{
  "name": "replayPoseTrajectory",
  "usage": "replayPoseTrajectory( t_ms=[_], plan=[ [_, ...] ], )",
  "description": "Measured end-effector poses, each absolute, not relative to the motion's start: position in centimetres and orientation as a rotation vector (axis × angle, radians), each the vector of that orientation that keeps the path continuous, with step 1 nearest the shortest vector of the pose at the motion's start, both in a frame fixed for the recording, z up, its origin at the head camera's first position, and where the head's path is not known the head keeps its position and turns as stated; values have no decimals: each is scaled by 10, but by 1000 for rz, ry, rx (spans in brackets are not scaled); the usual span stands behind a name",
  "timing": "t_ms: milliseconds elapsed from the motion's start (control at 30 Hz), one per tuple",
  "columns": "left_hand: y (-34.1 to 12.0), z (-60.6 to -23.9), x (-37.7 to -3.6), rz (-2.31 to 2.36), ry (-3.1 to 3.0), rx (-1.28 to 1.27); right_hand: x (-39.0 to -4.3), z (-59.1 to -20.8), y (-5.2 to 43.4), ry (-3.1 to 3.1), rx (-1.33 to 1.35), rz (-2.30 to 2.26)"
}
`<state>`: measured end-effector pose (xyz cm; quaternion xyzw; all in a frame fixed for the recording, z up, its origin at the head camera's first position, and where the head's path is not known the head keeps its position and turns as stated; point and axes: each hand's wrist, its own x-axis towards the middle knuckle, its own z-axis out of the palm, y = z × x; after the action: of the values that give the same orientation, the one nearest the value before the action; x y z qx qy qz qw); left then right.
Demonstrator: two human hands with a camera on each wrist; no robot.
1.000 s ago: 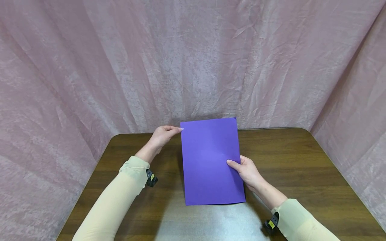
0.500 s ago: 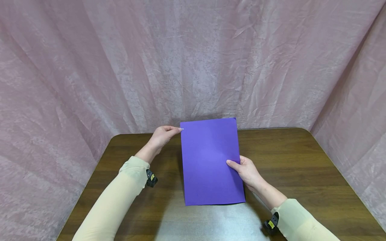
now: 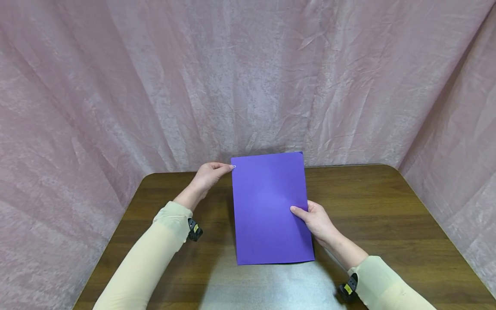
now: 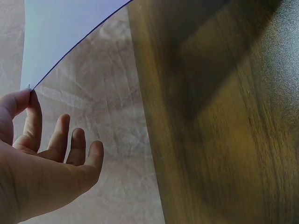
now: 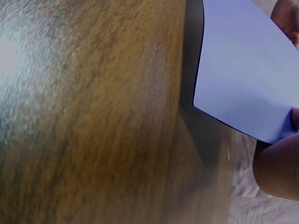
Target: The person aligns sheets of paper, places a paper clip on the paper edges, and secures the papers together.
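Note:
A purple sheet of paper (image 3: 269, 206) is held up over the table, its long sides running nearly upright in the head view. At its upper left corner sits a small pale paper clip (image 3: 234, 166). My left hand (image 3: 207, 177) pinches the clip and that corner between thumb and forefinger; in the left wrist view the other fingers (image 4: 77, 145) are loosely spread, off the paper. My right hand (image 3: 319, 221) grips the right edge below its middle, the thumb on the front and the fingers mostly hidden behind. In the right wrist view the paper (image 5: 247, 65) bends near that grip.
The brown wooden table (image 3: 368, 206) lies beneath the paper, with a bright glare toward its front. Pink curtains (image 3: 248, 77) hang behind it and at the sides. A small black device is strapped to each wrist.
The paper has shifted very slightly to the left in the head view. Both hands keep the same holds on it.

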<state>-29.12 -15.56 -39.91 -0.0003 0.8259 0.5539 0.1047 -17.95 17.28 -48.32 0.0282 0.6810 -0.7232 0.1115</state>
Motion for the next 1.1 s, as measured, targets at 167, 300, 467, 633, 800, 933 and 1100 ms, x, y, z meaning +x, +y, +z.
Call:
replayPoseTrajectory(
  t_ms=[167,300,467,633,800,933,1100],
  plan=[
    [-155,-401,-292,1658,2423,-5,-179,-483,171,1976,92,-2141],
    [-155,-402,-292,1671,2417,0,-179,-483,171,1979,88,-2140],
    [-154,-403,-293,1673,2417,3,-179,-483,171,1999,84,-2127],
    [-153,-402,-292,1682,2421,-1,-179,-482,171,2009,89,-2121],
    [-152,-404,-291,1685,2435,32,-179,-482,170,1998,84,-2131],
    [-151,-404,-291,1704,2435,23,-179,-481,169,1994,82,-2136],
    [-150,-405,-292,1688,2438,26,-179,-481,169,2000,83,-2135]
  ],
)
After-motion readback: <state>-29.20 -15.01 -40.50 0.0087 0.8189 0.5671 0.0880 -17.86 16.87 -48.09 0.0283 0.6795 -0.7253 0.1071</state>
